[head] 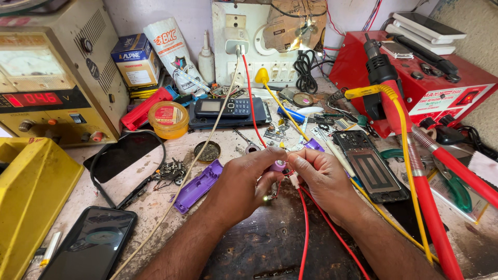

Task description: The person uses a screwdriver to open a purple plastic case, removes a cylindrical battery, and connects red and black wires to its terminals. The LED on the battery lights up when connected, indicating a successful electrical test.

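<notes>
My left hand and my right hand meet over the middle of the workbench. Together they pinch a small purple part between their fingertips. Red wires run from the hands down toward me, and another red wire climbs to the wall socket board. A tiny light glows just below my left fingers. A purple plastic casing piece lies on the bench left of my left hand.
A yellow power supply with a red display stands at left. At right sits a red hot-air station with red hoses. A smartphone lies front left, a keypad phone at the back, and an opened phone at right.
</notes>
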